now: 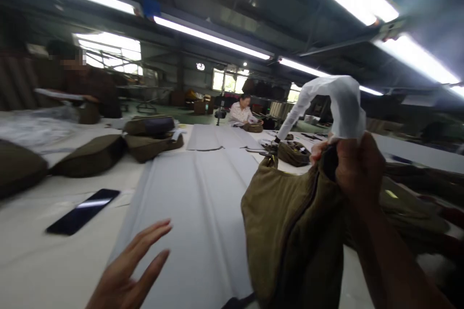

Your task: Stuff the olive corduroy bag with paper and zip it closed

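Note:
My right hand (357,169) is raised and closed on the top edge of an olive-green fabric bag (290,231), which hangs down from it above the table. A sheet of white paper (337,101) sticks up out of the same grip. My left hand (132,265) hovers low over the table at the bottom left, fingers stretched out and apart, holding nothing. It is nearest to the grey sheet material (203,203) that runs down the middle of the table.
A black phone (82,211) lies on the white table (36,251) at the left. Several olive bags (152,137) are stacked at the back left. More bags (293,152) lie further back. One person (243,112) sits far off, another (83,84) at the left.

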Available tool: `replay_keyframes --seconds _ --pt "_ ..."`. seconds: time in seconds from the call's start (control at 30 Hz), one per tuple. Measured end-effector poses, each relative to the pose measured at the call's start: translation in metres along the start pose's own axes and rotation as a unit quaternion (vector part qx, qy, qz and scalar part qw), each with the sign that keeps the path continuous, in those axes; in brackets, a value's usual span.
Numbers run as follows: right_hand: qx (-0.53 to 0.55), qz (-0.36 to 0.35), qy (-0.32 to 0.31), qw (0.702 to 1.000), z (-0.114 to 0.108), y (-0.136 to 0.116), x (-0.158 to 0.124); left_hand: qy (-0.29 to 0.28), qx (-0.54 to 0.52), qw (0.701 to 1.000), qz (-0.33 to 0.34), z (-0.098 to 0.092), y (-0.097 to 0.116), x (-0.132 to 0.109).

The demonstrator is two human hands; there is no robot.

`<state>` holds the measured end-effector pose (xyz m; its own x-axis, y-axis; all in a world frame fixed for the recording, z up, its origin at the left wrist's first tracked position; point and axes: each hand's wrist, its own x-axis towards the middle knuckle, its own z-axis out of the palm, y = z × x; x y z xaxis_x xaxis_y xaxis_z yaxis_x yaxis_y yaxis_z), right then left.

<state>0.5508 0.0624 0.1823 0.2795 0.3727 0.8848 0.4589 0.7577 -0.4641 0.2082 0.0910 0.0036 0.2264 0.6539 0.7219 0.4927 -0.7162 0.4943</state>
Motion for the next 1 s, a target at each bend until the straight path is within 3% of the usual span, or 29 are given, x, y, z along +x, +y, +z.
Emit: replay_keyframes --seconds 0.1,0.2,0.27,0.33,0.4,0.47,0.53,0.63,0.73,0.87,0.93,1.0 --pt "0.22 0.065 -0.118 0.966 0.096 -0.027 -0.05 -0.053 -0.01 0.998 -0.028 -0.035 0.008 0.012" --pt "0.364 0.131 -0.266 0.883 0.188 -0.059 -0.097 -0.146 -0.044 0.986 -0.069 -0.075 -0.001 0.014" --pt "0.427 0.153 -0.324 0.83 0.237 -0.083 -0.122 -0.199 -0.067 0.97 -0.124 -0.111 -0.014 -0.004" --pt "0.466 0.176 -0.334 0.8 0.271 -0.102 -0.144 -0.181 -0.052 0.962 -0.195 -0.153 -0.027 -0.034" --pt "0.481 0.214 -0.316 0.79 0.29 -0.107 -0.166 -0.105 0.006 0.965 -0.239 -0.192 -0.031 -0.068" --pt "0.473 0.273 -0.302 0.781 0.296 -0.099 -0.191 -0.052 0.084 0.969 -0.227 -0.219 -0.027 -0.095" --pt "0.451 0.337 -0.299 0.771 0.293 -0.082 -0.22 -0.052 0.145 0.972 -0.175 -0.231 -0.019 -0.113" --pt "0.421 0.415 -0.3 0.749 0.273 -0.053 -0.265 -0.108 0.161 0.975 -0.112 -0.228 -0.011 -0.13" --pt "0.386 0.453 -0.305 0.744 0.247 -0.031 -0.3 -0.153 0.121 0.977 -0.092 -0.217 -0.013 -0.141" --pt "0.364 0.472 -0.347 0.724 0.222 -0.014 -0.317 -0.174 0.078 0.979 -0.067 -0.21 -0.025 -0.143" --pt "0.398 0.47 -0.377 0.692 0.214 -0.008 -0.315 -0.191 0.071 0.977 -0.059 -0.209 -0.029 -0.139" --pt "0.45 0.457 -0.426 0.638 0.207 -0.002 -0.307 -0.224 0.078 0.971 -0.042 -0.209 -0.03 -0.137"
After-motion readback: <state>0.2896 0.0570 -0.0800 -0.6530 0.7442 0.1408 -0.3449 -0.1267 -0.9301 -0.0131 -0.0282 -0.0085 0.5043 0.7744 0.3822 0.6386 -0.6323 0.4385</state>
